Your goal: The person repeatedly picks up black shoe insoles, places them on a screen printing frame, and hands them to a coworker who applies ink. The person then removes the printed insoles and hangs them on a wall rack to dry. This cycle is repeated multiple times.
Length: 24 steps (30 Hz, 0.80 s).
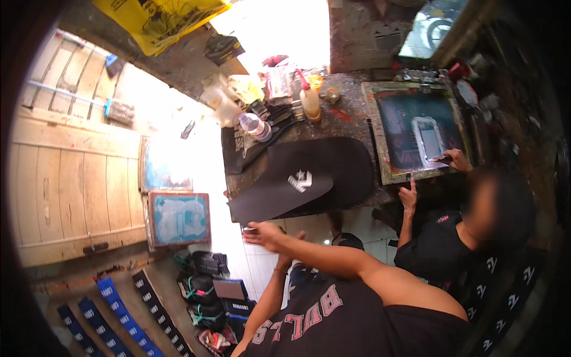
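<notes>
A black flat piece [267, 193] with a white star print lies over a larger black rounded piece [351, 160] on the worktable. Its narrow left end reaches the table's near edge. My right hand [264, 235] stretches across to that end, fingers bent together by its lower corner. A small dark thing shows at the fingertips, too unclear to name. Crossed under my right wrist, my left hand [289, 250] is partly hidden. Its visible fingers are stretched apart, with nothing seen in them.
At right, a co-worker's hands [458, 159] work over a framed printing screen [380, 174]. Bottles, including a squeeze bottle [310, 102], crowd the table's back. Two framed screens [179, 217] lean at left. Below, printed strips [128, 315] lie near dark bundles [202, 288].
</notes>
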Each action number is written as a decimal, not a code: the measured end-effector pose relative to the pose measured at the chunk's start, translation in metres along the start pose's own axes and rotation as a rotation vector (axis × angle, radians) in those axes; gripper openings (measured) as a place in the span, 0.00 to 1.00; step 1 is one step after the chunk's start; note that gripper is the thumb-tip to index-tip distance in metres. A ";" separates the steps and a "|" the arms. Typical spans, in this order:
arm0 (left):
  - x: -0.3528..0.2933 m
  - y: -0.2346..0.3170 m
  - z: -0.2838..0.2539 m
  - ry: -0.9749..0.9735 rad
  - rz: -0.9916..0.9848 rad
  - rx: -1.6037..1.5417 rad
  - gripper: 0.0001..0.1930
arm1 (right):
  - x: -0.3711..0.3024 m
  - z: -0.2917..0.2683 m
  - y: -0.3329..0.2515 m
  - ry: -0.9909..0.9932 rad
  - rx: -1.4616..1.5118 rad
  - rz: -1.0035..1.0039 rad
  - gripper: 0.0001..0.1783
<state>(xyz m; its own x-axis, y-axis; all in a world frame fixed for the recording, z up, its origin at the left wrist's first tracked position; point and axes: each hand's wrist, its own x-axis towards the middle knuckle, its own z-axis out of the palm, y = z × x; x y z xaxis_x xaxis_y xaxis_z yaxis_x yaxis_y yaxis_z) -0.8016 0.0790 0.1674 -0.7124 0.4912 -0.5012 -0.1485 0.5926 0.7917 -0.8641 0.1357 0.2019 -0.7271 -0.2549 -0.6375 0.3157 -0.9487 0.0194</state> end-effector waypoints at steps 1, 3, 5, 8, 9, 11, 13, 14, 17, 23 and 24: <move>0.024 0.013 -0.006 0.222 -0.091 0.178 0.36 | -0.003 0.026 0.012 -0.050 0.020 0.005 0.15; 0.044 0.038 -0.036 0.250 0.232 -0.257 0.26 | -0.011 0.072 0.039 -0.183 0.065 -0.063 0.17; 0.036 0.067 -0.071 0.329 0.606 0.182 0.19 | -0.016 0.114 0.055 -0.077 0.035 -0.047 0.18; 0.012 0.104 -0.103 0.410 0.543 0.928 0.24 | -0.041 0.143 0.066 -0.147 -0.231 -0.061 0.20; 0.002 0.111 -0.115 0.425 0.525 0.978 0.20 | -0.054 0.149 0.064 -0.244 -0.331 -0.027 0.20; 0.004 0.125 -0.134 0.265 0.175 0.907 0.14 | -0.092 0.139 0.048 -0.585 -0.400 -0.164 0.21; -0.007 0.117 -0.150 0.180 0.797 0.397 0.07 | -0.128 0.120 0.019 -0.420 -0.730 -0.732 0.18; -0.013 0.109 -0.155 0.154 1.087 0.126 0.04 | -0.144 0.098 0.007 -0.373 -0.829 -1.112 0.15; -0.019 0.104 -0.173 -0.164 1.070 0.342 0.06 | -0.177 -0.004 -0.036 0.333 -0.703 -1.524 0.12; -0.048 0.150 -0.145 -1.086 0.873 0.237 0.11 | -0.168 -0.208 0.003 -0.811 -0.324 -1.043 0.24; -0.061 0.160 -0.134 -1.181 0.719 0.172 0.09 | -0.177 -0.224 0.018 -0.795 -0.225 -0.941 0.25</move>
<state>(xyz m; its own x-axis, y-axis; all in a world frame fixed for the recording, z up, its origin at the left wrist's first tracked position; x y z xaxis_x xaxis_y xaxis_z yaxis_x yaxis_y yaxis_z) -0.8739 0.0585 0.3711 0.4110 0.9089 -0.0702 0.1450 0.0109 0.9894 -0.5931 0.2054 0.1424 -0.8686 0.3868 0.3096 -0.4851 -0.7911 -0.3726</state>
